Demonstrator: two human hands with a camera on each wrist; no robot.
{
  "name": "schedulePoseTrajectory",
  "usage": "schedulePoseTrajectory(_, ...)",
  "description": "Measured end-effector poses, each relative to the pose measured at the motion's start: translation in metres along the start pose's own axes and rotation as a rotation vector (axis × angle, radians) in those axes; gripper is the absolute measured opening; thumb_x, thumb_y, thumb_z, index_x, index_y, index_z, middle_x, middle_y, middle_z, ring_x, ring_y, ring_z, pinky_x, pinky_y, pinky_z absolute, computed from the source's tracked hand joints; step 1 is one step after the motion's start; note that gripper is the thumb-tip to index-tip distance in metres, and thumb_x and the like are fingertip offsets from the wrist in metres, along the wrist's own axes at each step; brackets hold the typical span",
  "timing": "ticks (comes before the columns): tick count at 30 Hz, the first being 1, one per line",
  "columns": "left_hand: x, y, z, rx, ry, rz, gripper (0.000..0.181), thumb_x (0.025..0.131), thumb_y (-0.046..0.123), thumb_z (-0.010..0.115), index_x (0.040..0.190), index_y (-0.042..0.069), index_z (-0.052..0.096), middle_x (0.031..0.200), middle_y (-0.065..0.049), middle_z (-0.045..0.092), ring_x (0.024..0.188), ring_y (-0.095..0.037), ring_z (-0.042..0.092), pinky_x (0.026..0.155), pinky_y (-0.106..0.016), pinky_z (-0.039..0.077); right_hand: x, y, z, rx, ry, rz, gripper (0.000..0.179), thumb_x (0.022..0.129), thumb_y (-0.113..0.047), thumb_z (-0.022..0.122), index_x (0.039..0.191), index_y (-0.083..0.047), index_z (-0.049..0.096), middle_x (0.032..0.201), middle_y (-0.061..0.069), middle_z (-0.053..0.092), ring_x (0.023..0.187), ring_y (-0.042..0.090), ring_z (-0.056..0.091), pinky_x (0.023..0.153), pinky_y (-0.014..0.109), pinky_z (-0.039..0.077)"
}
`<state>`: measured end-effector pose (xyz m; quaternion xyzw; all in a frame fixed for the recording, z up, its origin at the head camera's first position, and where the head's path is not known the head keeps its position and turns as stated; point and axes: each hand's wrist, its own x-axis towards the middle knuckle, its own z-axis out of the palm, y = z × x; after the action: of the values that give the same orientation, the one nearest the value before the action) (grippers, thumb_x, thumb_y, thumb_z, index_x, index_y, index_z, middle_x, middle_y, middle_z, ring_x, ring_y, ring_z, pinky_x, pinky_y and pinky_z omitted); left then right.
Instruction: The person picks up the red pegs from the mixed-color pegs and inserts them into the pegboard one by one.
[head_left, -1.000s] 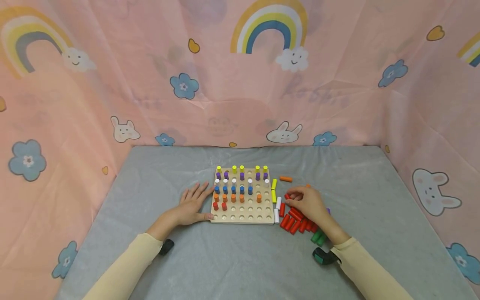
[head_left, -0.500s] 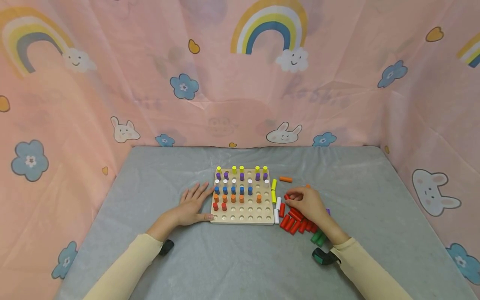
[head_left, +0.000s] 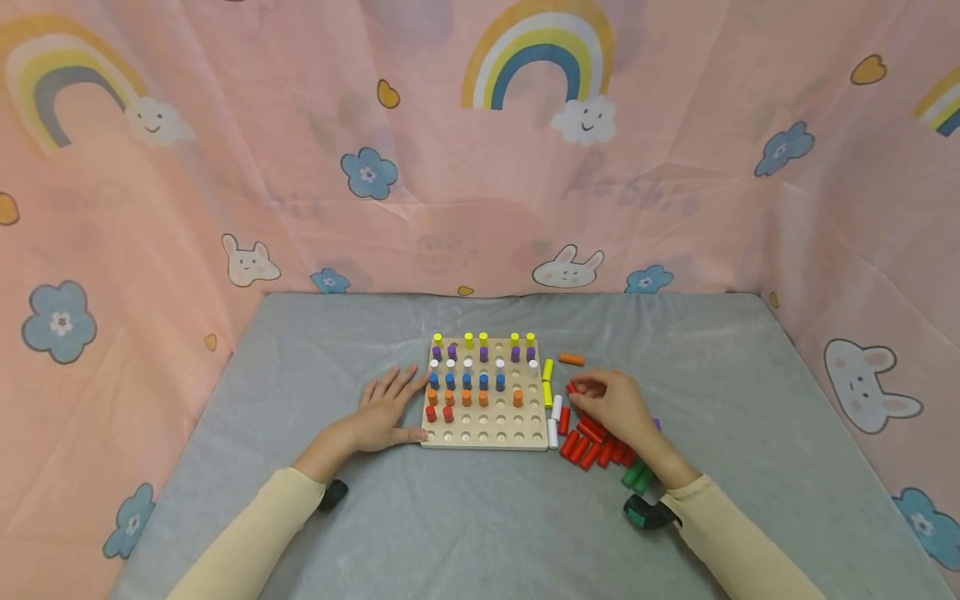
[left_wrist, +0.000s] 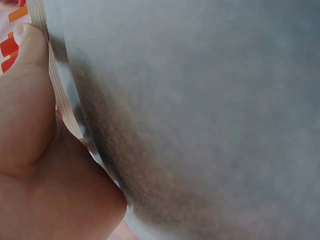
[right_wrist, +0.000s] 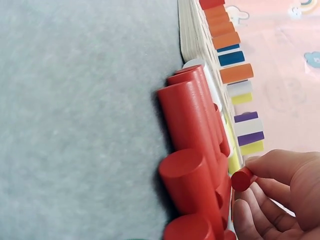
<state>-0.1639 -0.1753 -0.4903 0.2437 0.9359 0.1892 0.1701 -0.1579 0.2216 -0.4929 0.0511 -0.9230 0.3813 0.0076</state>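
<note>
A wooden pegboard (head_left: pixel 487 443) lies on the grey table, with yellow, purple, white, blue, orange and red pegs standing in rows from back to front. Along its left edge rests my left hand (head_left: pixel 381 417), fingers spread and straight, thumb touching the front left corner. To the board's right, my right hand (head_left: pixel 621 408) pinches a red peg (right_wrist: pixel 242 180) between thumb and fingers, above the loose pegs. Below that hand lies a pile of red pegs (head_left: pixel 590 446). Only part of the left hand and the board's side shows in the left wrist view.
Two yellow pegs (head_left: pixel 547 393) and two white pegs (head_left: pixel 552 433) lie beside the board's right edge. An orange peg (head_left: pixel 572 360) lies farther back. Green pegs (head_left: pixel 637 475) are at the pile's front right. A pink patterned curtain (head_left: pixel 480 200) surrounds the table's back and sides.
The red peg in my right hand has shifted very slightly to the left. My left hand and the pegboard stay where they were.
</note>
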Motion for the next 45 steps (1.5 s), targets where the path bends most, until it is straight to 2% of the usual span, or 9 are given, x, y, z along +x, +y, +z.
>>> schedulePoseTrajectory(6,0.0,-0.003,0.002,-0.027,0.006,0.019,0.099,0.087,0.064,0.06,0.161,0.018,0.013,0.168,-0.017,0.003,0.153,-0.045,-0.002,0.116,-0.07,0.0,0.0,-0.007,-0.001,0.034,0.018,-0.012,0.027,0.085,-0.013,0.077,0.11,-0.004,0.074,0.092,0.01,0.074,0.078,0.015,0.065,0.067,0.021,0.052)
schedulePoseTrajectory(17,0.0,0.001,0.0,0.022,-0.012,-0.017,0.095,0.089,0.055,0.064,0.161,0.019,0.013,0.169,-0.013,0.003,0.155,-0.042,-0.001,0.119,-0.068,0.002,-0.002,-0.017,0.0,0.107,0.031,-0.087,0.028,0.085,-0.011,0.077,0.113,-0.004,0.074,0.094,0.011,0.073,0.08,0.016,0.066,0.07,0.02,0.053)
schedulePoseTrajectory(24,-0.001,0.003,0.0,0.01,-0.004,-0.012,0.095,0.089,0.053,0.065,0.161,0.018,0.014,0.169,-0.014,0.004,0.155,-0.043,0.0,0.118,-0.069,0.003,-0.003,-0.026,-0.001,0.123,0.018,-0.098,0.028,0.087,-0.013,0.076,0.113,-0.005,0.073,0.099,0.01,0.074,0.082,0.015,0.066,0.072,0.02,0.053)
schedulePoseTrajectory(31,0.001,-0.005,0.004,-0.011,0.002,-0.001,0.097,0.088,0.059,0.062,0.161,0.021,0.01,0.169,-0.011,0.001,0.155,-0.041,-0.004,0.118,-0.067,0.0,-0.005,-0.037,0.001,0.125,-0.003,-0.095,0.028,0.087,-0.013,0.076,0.114,-0.008,0.073,0.099,0.009,0.072,0.083,0.016,0.066,0.073,0.02,0.053)
schedulePoseTrajectory(35,-0.001,0.001,-0.001,0.007,-0.005,-0.013,0.096,0.088,0.056,0.064,0.161,0.02,0.013,0.169,-0.013,0.004,0.155,-0.043,-0.001,0.118,-0.069,0.002,-0.006,-0.04,0.005,0.115,-0.004,-0.095,0.028,0.087,-0.012,0.076,0.114,-0.008,0.073,0.098,0.009,0.072,0.084,0.016,0.066,0.073,0.019,0.052)
schedulePoseTrajectory(45,-0.001,0.004,-0.002,0.007,-0.007,-0.014,0.095,0.089,0.055,0.065,0.161,0.02,0.013,0.169,-0.013,0.004,0.155,-0.042,-0.001,0.119,-0.068,0.003,-0.006,-0.048,0.012,0.181,-0.012,-0.106,0.028,0.086,-0.012,0.076,0.114,-0.006,0.073,0.098,0.008,0.074,0.082,0.013,0.067,0.072,0.019,0.054)
